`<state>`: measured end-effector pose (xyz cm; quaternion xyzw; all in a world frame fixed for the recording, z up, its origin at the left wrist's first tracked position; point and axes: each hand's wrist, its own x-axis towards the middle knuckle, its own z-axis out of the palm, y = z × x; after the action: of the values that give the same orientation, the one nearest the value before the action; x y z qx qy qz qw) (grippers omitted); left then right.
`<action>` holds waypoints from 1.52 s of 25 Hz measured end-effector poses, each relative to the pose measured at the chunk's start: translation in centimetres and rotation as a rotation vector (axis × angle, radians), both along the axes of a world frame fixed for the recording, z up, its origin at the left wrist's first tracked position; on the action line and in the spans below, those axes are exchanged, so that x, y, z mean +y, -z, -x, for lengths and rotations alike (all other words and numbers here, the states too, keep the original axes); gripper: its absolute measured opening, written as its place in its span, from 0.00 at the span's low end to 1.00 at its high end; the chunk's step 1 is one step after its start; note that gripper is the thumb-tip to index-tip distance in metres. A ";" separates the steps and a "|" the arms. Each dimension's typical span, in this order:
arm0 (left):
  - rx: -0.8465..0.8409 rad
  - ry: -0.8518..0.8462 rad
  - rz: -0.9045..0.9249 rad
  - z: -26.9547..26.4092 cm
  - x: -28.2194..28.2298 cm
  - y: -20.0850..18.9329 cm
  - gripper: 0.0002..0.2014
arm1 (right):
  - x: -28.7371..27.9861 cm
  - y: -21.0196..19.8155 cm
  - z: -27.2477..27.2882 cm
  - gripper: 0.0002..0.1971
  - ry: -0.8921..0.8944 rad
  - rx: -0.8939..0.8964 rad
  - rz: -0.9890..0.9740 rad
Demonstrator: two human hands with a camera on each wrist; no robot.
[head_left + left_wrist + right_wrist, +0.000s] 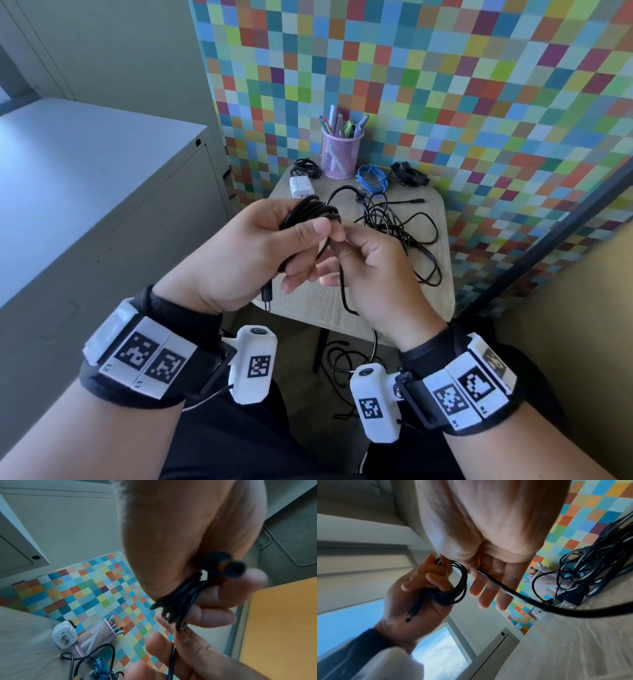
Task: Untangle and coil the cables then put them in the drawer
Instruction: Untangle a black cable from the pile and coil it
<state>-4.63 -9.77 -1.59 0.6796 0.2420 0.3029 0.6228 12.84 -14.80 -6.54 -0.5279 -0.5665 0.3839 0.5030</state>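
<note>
The left hand (239, 246) clamps the black cable coil (310, 214); the right hand (373, 270), at its 3 o'clock, pinches the loose strand (343, 291) trailing toward 6 o'clock.

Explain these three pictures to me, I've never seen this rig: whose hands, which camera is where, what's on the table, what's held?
No robot here: a person works bare-handed, with a camera strapped on each wrist and one on the head.

The big picture is the head view, looking down. The other two look along each hand from the wrist.

The left hand grips a half-wound black cable coil; its plug end hangs below. The right hand pinches the same cable's loose run near the coil.

On the small table: a tangle of black cables, a blue cable, a white charger, a pink mesh pen cup.
</note>
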 end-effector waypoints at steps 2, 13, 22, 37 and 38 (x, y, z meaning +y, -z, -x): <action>-0.052 0.029 0.044 0.0 -0.2 0.0 0.15 | -0.2 0.2 0.8 0.14 -0.048 -0.128 0.004; -0.289 0.155 0.295 -0.2 -0.2 0.3 0.27 | 0.1 2.2 1.1 0.13 0.033 -0.104 -0.083; -0.364 0.170 0.347 -0.5 -0.8 -0.1 0.18 | -0.1 2.5 0.0 0.12 0.203 0.009 -0.286; 0.550 -0.242 -0.633 -2.6 -2.0 2.1 0.09 | -2.4 0.5 -0.1 0.18 -0.233 -0.388 0.048; 0.661 -0.227 -0.714 -2.8 -2.1 2.3 0.14 | -2.6 0.4 -0.4 0.18 -0.229 -0.382 0.076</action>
<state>-1.88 -11.85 -3.88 0.8795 0.3800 0.2011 0.2041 13.28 -17.44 -6.89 -0.5417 -0.6931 0.3525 0.3193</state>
